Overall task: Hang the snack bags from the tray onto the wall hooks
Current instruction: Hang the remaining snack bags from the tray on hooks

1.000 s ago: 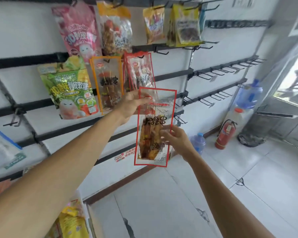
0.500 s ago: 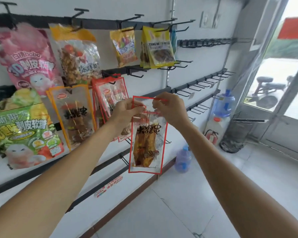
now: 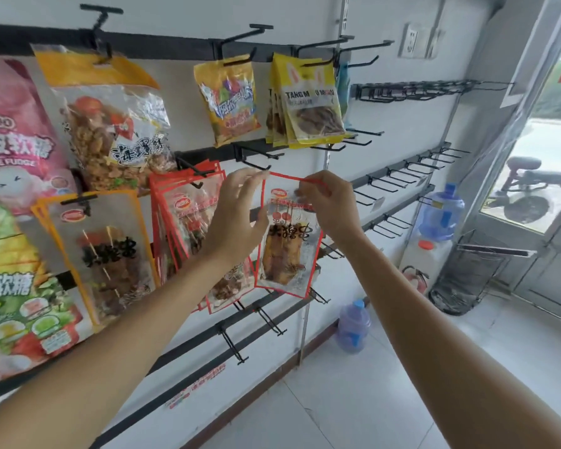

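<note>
I hold a clear snack bag with a red border (image 3: pixel 287 251) by its top edge with both hands. My left hand (image 3: pixel 235 218) pinches the top left corner, my right hand (image 3: pixel 329 202) the top right. The bag hangs upright just below an empty black wall hook (image 3: pixel 258 158). A bundle of matching red-bordered bags (image 3: pixel 188 218) hangs on the hook (image 3: pixel 191 170) to the left. The tray is out of view.
Other bags hang on the wall: pink (image 3: pixel 12 147), green (image 3: pixel 17 293), orange-bordered (image 3: pixel 107 260), yellow (image 3: pixel 311 98). Rows of empty hooks (image 3: pixel 412 171) run to the right. Water jugs (image 3: pixel 441 209), a wire rack (image 3: pixel 467 277) and a glass door (image 3: pixel 538 163) stand at the right.
My right hand rose from the bag's lower edge to its top right corner. Both hands lifted the bag up toward the empty hook, and my view moved closer to the wall.
</note>
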Motion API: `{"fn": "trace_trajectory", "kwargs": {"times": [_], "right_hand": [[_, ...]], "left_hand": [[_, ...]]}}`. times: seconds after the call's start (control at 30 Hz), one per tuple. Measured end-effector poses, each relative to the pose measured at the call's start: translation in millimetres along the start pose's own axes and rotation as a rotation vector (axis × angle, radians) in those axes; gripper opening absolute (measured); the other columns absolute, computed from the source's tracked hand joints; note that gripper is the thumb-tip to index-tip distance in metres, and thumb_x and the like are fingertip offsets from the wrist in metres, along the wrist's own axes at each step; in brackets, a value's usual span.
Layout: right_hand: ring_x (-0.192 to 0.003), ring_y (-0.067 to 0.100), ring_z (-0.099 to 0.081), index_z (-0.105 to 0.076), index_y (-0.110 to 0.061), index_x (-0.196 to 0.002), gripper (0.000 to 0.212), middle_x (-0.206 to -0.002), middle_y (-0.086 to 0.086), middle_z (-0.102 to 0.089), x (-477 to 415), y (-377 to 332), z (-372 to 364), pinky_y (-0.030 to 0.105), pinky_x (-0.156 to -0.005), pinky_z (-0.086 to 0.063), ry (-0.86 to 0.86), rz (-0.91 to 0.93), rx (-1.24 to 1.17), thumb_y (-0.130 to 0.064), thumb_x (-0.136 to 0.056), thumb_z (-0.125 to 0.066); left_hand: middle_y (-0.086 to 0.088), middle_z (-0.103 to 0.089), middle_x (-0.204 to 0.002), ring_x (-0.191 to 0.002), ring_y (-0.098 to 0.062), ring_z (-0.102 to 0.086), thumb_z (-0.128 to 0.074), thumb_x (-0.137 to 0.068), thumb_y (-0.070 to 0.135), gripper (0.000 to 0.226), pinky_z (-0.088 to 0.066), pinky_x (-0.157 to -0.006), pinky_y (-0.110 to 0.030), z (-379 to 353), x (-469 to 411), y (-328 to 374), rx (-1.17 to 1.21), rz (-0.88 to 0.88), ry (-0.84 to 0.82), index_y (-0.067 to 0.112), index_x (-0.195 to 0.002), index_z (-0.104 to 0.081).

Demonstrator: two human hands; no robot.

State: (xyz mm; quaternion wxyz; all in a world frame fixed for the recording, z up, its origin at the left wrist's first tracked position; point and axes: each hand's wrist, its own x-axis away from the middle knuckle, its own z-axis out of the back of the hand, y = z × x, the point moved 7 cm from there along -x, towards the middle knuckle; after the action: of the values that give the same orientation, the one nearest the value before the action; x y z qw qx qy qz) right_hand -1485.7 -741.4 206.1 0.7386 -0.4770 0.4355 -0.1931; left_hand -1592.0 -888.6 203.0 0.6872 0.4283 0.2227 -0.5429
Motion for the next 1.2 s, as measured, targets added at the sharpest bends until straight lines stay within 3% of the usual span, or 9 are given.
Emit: {"fn": "trace_trajectory", "kwargs": {"times": [0.1,0.2,0.33,0.63,0.7,0.8,0.97,1.13,1.2], "right_hand": [[-0.073,0.013,-0.072,-0.068,-0.01,-0.093,0.007,-0.083,0.004,-0.075,-30.2,16.0,-13.3,0.029,-0.072,-0.059,-0.086,0.016,-0.026,-0.009,-0.094,-0.062],[-0.074,0.015,-0.071,-0.067,-0.012,-0.089,0.008,-0.08,0.005,-0.074,-58.3,24.5,-29.5,0.036,-0.076,-0.061,-0.184,0.069,-0.057,-0.011,-0.094,-0.062],[-0.073,0.017,-0.07,-0.067,-0.007,-0.089,0.007,-0.075,0.004,-0.072,-80.9,32.0,-53.8,0.042,-0.077,-0.061,-0.299,0.105,-0.105,-0.008,-0.093,-0.061],[-0.069,0.018,-0.07,-0.066,-0.014,-0.079,0.016,-0.073,0.006,-0.073,-115.4,35.6,-70.3,0.032,-0.069,-0.059,-0.532,0.165,-0.279,-0.004,-0.091,-0.061],[-0.07,0.02,-0.071,-0.066,-0.012,-0.082,0.014,-0.076,0.009,-0.074,-120.8,40.7,-77.0,0.036,-0.07,-0.06,-0.581,0.153,-0.292,-0.005,-0.093,-0.061],[-0.07,0.016,-0.07,-0.066,-0.007,-0.091,0.008,-0.082,0.012,-0.074,-127.2,57.2,-88.9,0.026,-0.064,-0.057,-0.636,0.105,-0.28,-0.01,-0.096,-0.06],[-0.073,0.012,-0.071,-0.059,-0.019,-0.096,0.006,-0.083,0.003,-0.073,-140.4,79.6,-99.6,0.029,-0.069,-0.059,-0.504,0.103,-0.236,-0.018,-0.095,-0.065],[-0.078,0.018,-0.054,-0.043,-0.019,-0.098,0.025,-0.093,-0.005,-0.053,-137.0,94.4,-83.1,0.031,-0.062,-0.039,-0.12,0.181,0.125,-0.021,-0.091,-0.066],[-0.084,0.018,-0.05,-0.044,-0.019,-0.094,0.021,-0.093,-0.005,-0.052,-131.2,92.3,-82.8,0.033,-0.062,-0.038,-0.105,0.29,0.22,-0.02,-0.091,-0.065]], "left_hand": [[-0.012,-0.036,-0.15,-0.143,-0.025,-0.028,-0.058,-0.091,0.004,0.053,-0.021,-0.12,-0.032,-17.2,-5.6,-9.1,-0.218,-0.102,-0.044,0.008,-0.143,-0.047],[-0.011,-0.028,-0.158,-0.148,-0.026,-0.022,-0.053,-0.092,0.007,0.063,-0.02,-0.122,-0.043,-35.7,-12.9,-16.7,-0.383,-0.139,-0.152,0.006,-0.151,-0.033],[-0.011,-0.019,-0.162,-0.151,-0.025,-0.013,-0.05,-0.095,0.014,0.068,-0.017,-0.123,-0.044,-47.3,-19.2,-33.4,-0.52,-0.004,-0.192,0.004,-0.155,-0.021],[-0.017,-0.026,-0.156,-0.147,-0.032,-0.023,-0.046,-0.091,0.01,0.066,-0.036,-0.114,-0.046,-54.9,-33.6,-32.1,-0.619,0.06,-0.056,0.001,-0.153,-0.026],[-0.019,-0.026,-0.157,-0.148,-0.034,-0.02,-0.041,-0.092,0.017,0.063,-0.032,-0.116,-0.049,-60.0,-35.7,-37.3,-0.73,0.055,-0.102,-0.001,-0.152,-0.028],[-0.023,-0.029,-0.156,-0.148,-0.035,-0.019,-0.05,-0.091,0.017,0.064,-0.024,-0.12,-0.05,-69.4,-34.4,-46.4,-0.915,0.039,-0.193,-0.006,-0.148,-0.031],[-0.026,-0.033,-0.153,-0.146,-0.037,-0.021,-0.039,-0.09,0.026,0.066,-0.016,-0.122,-0.046,-75.2,-34.9,-58.1,-1.064,0.053,-0.267,-0.01,-0.145,-0.034],[-0.022,-0.035,-0.153,-0.147,-0.037,-0.022,-0.059,-0.085,0.041,0.079,-0.014,-0.123,-0.049,-83.7,-43.3,-81.6,-1.206,0.189,-0.403,-0.004,-0.146,-0.038],[-0.023,-0.037,-0.152,-0.146,-0.039,-0.025,-0.061,-0.083,0.045,0.081,-0.014,-0.123,-0.049,-85.3,-51.1,-84.1,-1.206,0.221,-0.415,-0.005,-0.144,-0.04]]}}
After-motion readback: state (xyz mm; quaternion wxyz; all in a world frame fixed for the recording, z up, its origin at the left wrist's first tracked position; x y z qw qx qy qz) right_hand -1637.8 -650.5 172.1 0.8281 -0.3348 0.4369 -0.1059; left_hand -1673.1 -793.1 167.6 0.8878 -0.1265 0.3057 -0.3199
